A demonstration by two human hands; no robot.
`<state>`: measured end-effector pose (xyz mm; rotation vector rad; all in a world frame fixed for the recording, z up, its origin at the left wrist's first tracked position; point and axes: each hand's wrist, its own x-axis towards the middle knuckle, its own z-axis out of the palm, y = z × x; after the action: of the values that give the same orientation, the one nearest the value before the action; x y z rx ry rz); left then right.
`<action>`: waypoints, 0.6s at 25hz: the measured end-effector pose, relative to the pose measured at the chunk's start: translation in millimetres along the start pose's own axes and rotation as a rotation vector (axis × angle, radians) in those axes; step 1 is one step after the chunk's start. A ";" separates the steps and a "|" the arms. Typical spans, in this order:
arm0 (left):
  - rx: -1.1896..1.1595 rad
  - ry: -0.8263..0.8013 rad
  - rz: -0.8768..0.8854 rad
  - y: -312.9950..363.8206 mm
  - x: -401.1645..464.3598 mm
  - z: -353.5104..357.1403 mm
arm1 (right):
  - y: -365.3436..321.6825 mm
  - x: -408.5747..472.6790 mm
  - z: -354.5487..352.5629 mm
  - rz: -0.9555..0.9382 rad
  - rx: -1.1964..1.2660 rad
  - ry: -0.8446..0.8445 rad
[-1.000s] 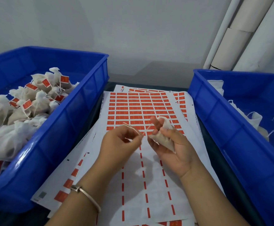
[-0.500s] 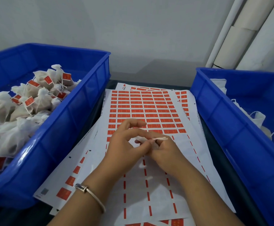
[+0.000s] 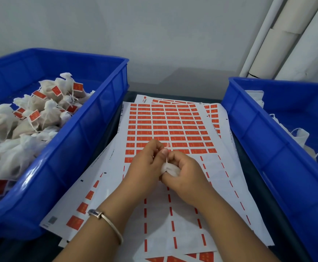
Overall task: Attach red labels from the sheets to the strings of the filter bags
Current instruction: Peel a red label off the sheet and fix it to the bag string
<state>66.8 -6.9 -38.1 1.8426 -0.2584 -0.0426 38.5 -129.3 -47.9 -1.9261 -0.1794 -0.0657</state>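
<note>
A small white filter bag point(image 3: 170, 170) is held in the curled fingers of the right hand point(image 3: 187, 173), just above the centre of the top label sheet point(image 3: 173, 214). Its thin white string point(image 3: 167, 161) rises from the gathered neck of the bag to the left hand point(image 3: 146, 165), whose thumb and fingertips are closed in a pinch at the string's upper end; whether a label lies within that pinch cannot be told. The two hands touch at the fingers. The left wrist bears a slim metal bangle point(image 3: 107, 222). The top sheet carries a block of unused red labels point(image 3: 165, 127) on its far half, while its near half shows only narrow red strips between bare columns. This sheet lies on a fanned stack of similar sheets on the dark table point(image 3: 249, 167). To the left stands a blue plastic crate point(image 3: 75, 154) heaped with labelled filter bags point(image 3: 46, 114), red tags visible on their strings. To the right stands a second blue crate point(image 3: 264, 148) containing unlabelled white bags point(image 3: 298, 135) with loose strings. White pipes point(image 3: 286, 35) run up the wall at the far right.
</note>
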 end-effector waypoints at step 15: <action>0.023 0.286 -0.038 -1.4 1.7 12.0 | -4.6 -3.3 19.1 -0.277 -0.337 0.442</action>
<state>66.7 -18.2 -42.7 1.8501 -0.0233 0.1974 33.7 -110.2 -50.9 -2.1539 -0.1414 -0.7404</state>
